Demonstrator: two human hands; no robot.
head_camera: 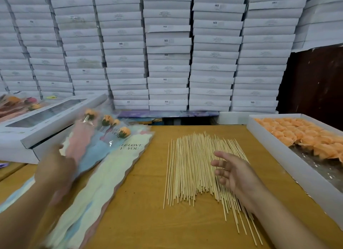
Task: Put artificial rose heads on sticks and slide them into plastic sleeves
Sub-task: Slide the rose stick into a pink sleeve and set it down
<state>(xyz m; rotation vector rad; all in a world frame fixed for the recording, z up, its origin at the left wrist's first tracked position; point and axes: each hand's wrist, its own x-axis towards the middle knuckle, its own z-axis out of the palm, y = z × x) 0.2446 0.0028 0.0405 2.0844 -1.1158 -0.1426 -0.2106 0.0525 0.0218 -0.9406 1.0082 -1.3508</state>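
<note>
Sticks (200, 167) lay fanned on the desk (144, 193) directly beneath and ahead of the right hand (235, 174), which hovered over them with fingers loosely spread, released and grasping nothing. Beyond that hand, to its right, stood an open white tray (282, 156) part filled with orange rose heads (304, 135). The left hand (55, 167) was blurred by motion over the near end of a pink sleeve (79, 141); whether its fingers pinched that sleeve or merely lay on it I could not tell. That sleeve carried an orange rose and rested among several finished sleeved roses (111, 137) fanned just ahead of the left hand, atop a stack of pastel sleeves (104, 174) printed with "love you". Past them sat a windowed white box (46, 117), and stacked white cartons (167, 54) walled the background.

By my judgement one rose had just been set down finished, and a fresh cycle was opening: the right hand needed to pick a single stick from the pile, then reach right for a rose head.
</note>
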